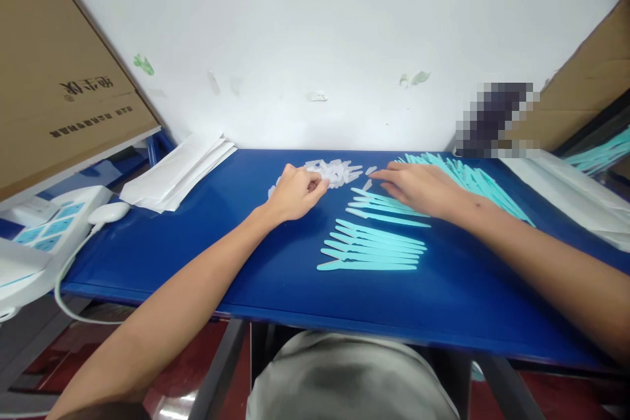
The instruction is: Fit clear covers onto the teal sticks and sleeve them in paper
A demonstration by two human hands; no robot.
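Nearest on the blue worktop (285, 275), a row of turquoise sticks (378, 251) lies fanned at the left ends, apparently to keep each separate, with a second group (394, 215) just beyond, partly behind the right hand (412, 185). Left hand (298, 193): grip curled, contents hidden, hold cannot be told; right: grip part open, nothing seen held, forefinger at loose translucent pieces (367, 185). Farther, the translucent heap (335, 172) and stick heap (485, 187) lie beside the hands, presumably for easy reach.
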